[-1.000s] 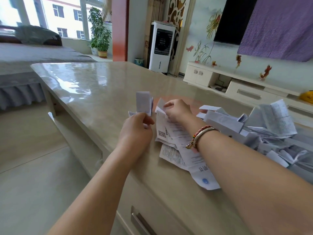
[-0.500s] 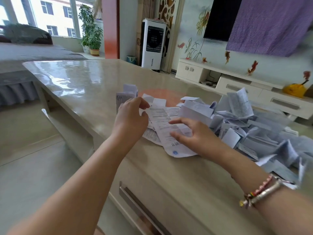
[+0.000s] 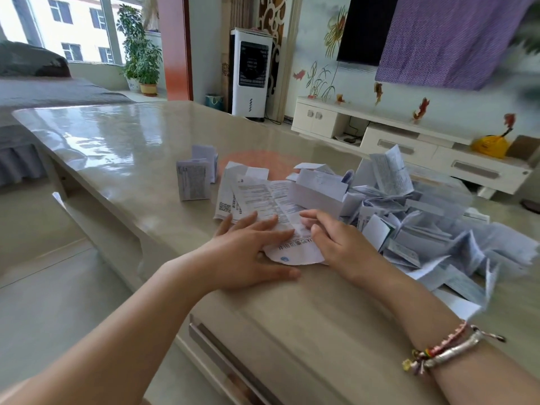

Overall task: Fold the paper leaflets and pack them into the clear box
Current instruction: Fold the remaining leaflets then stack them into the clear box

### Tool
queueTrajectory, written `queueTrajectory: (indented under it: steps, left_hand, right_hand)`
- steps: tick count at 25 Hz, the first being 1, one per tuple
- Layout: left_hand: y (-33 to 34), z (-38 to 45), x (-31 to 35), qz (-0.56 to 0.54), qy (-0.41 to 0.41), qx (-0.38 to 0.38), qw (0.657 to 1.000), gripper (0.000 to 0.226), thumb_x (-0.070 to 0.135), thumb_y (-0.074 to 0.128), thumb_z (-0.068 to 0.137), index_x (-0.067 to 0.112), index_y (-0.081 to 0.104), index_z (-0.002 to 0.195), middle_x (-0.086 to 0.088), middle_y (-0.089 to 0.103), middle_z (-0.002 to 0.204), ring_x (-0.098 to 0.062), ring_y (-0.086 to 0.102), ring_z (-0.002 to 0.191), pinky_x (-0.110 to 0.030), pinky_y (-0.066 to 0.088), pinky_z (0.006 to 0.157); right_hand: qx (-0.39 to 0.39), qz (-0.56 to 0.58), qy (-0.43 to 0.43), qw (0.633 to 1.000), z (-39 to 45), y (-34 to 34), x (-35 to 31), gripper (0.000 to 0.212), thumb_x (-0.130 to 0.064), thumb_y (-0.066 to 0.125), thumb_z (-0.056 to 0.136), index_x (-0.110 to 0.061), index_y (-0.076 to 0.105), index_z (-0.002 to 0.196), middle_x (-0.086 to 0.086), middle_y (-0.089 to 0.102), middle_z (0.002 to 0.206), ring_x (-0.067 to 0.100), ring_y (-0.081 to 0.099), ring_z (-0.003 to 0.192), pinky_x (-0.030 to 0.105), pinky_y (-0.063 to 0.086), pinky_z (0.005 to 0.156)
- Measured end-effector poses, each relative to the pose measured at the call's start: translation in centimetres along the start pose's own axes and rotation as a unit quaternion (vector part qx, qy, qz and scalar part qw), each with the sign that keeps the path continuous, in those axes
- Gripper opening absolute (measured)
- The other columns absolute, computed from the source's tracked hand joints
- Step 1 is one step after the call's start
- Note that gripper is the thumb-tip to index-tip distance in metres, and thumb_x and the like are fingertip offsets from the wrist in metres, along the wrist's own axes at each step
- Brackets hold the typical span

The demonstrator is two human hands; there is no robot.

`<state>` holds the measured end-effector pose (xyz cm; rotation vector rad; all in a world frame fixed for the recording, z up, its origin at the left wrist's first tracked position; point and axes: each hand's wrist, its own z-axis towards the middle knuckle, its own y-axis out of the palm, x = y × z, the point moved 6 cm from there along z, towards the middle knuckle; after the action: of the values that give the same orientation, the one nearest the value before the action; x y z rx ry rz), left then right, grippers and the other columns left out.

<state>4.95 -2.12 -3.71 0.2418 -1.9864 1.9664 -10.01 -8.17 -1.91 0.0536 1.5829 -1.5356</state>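
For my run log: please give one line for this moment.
stage: folding | left hand: flat on leaflet | right hand: pinches leaflet | clear box: not visible

a home living room: tv cabinet point(image 3: 409, 141), houseplant point(image 3: 140, 51).

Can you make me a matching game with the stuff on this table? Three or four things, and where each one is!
Things:
1. folded leaflets
2. open leaflet
3. heap of leaflets
4. bracelets

Places:
A. piled on the table's right side
B. on the right wrist
C. standing upright, left of the other papers
D. flat under both hands

Pairs: 1-C, 2-D, 3-A, 4-B
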Motion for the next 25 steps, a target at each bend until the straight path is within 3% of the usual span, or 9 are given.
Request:
queueTrajectory:
  steps: [4,6,9,12,14,16,20,22,25]
  left_hand:
    - [-1.0,0.2,0.3,0.037,0.066,0.071,0.995,0.040,0.051,0.042,0.094,0.053,0.041,0.134,0.024,0.028,0.151,-0.001,0.015,0.144,-0.039,-0.008,0.118]
    - [-1.5,0.0,0.5,0.011,0.112,0.116,0.987,0.034,0.042,0.037,0.098,0.043,0.057,0.126,0.023,0.049,0.138,0.002,0.036,0.134,-0.032,0.010,0.117]
    - [-2.7,-0.2,-0.7,-0.147,0.114,0.168,0.968,0.034,0.037,0.042,0.096,0.014,0.067,0.093,0.015,0.069,0.089,-0.004,0.061,0.084,-0.027,0.044,0.081]
    - [-4.2,-0.5,-2.4,-0.242,0.061,0.244,0.937,0.034,0.032,0.051,0.097,0.007,0.057,0.074,-0.001,0.061,0.069,-0.007,0.048,0.064,-0.030,0.042,0.065]
    - [-4.9,-0.6,-3.2,-0.291,0.031,0.275,0.916,0.034,0.032,0.052,0.097,0.005,0.059,0.077,-0.001,0.061,0.069,-0.007,0.050,0.066,-0.031,0.044,0.066]
    - [-5.3,-0.9,-3.0,-0.368,0.022,0.279,0.887,0.029,0.028,0.051,0.098,0.005,0.065,0.085,0.008,0.068,0.077,-0.004,0.061,0.074,-0.025,0.049,0.073]
    - [-5.1,-1.3,-1.8,-0.486,0.002,0.239,0.841,0.014,0.023,0.053,0.095,0.020,0.067,0.092,0.014,0.074,0.085,-0.001,0.068,0.081,-0.016,0.053,0.070]
    - [-4.1,-0.9,-2.3,-0.474,-0.047,0.213,0.853,0.012,0.025,0.062,0.090,0.025,0.063,0.103,0.009,0.074,0.096,-0.005,0.070,0.086,-0.025,0.057,0.075]
    - [-2.8,-1.0,-2.8,-0.340,-0.140,0.201,0.908,0.043,0.029,0.068,0.087,0.025,0.048,0.125,0.004,0.069,0.106,-0.014,0.066,0.094,-0.030,0.055,0.080]
  right_hand:
    - [0.014,0.046,0.003,0.999,-0.1,-0.5,-0.1,0.029,-0.025,0.037,0.101,-0.025,0.052,0.126,-0.004,0.060,0.126,0.006,0.052,0.119,0.025,0.039,0.100]
    - [0.025,0.055,0.002,0.998,-0.2,-0.6,-0.4,0.029,-0.037,0.037,0.101,-0.026,0.056,0.119,-0.004,0.065,0.117,0.005,0.056,0.111,0.024,0.042,0.096]
    - [0.026,0.090,0.002,0.996,-0.8,-1.2,-1.2,0.056,-0.075,0.032,0.085,-0.031,0.063,0.101,-0.014,0.069,0.098,-0.004,0.059,0.092,0.017,0.044,0.080]
    - [0.036,0.136,-0.009,0.990,-1.4,-2.2,-1.6,0.040,-0.072,0.054,0.078,-0.034,0.066,0.088,-0.026,0.069,0.084,-0.009,0.062,0.083,0.017,0.043,0.074]
    - [0.047,0.205,-0.007,0.978,-1.4,-2.4,-1.4,0.023,-0.044,0.072,0.077,-0.029,0.069,0.095,-0.019,0.073,0.092,-0.003,0.067,0.090,0.019,0.051,0.081]
    - [0.053,0.255,-0.002,0.965,-1.1,-2.3,-1.3,0.024,-0.022,0.074,0.079,-0.024,0.069,0.102,-0.013,0.074,0.096,0.002,0.069,0.093,0.020,0.053,0.084]
    - [0.075,0.288,0.025,0.954,-0.8,-2.0,-1.0,0.010,-0.016,0.068,0.085,-0.019,0.071,0.095,-0.016,0.074,0.085,0.001,0.070,0.083,0.010,0.051,0.071]
    - [0.089,0.257,0.048,0.961,-0.9,-2.1,-0.5,0.008,-0.026,0.066,0.087,-0.021,0.072,0.088,-0.015,0.074,0.082,-0.002,0.069,0.077,0.008,0.049,0.067]
    - [0.086,0.146,0.088,0.982,-1.1,-1.8,0.2,0.023,-0.037,0.062,0.090,-0.018,0.074,0.081,-0.010,0.074,0.079,0.002,0.069,0.073,0.018,0.053,0.068]
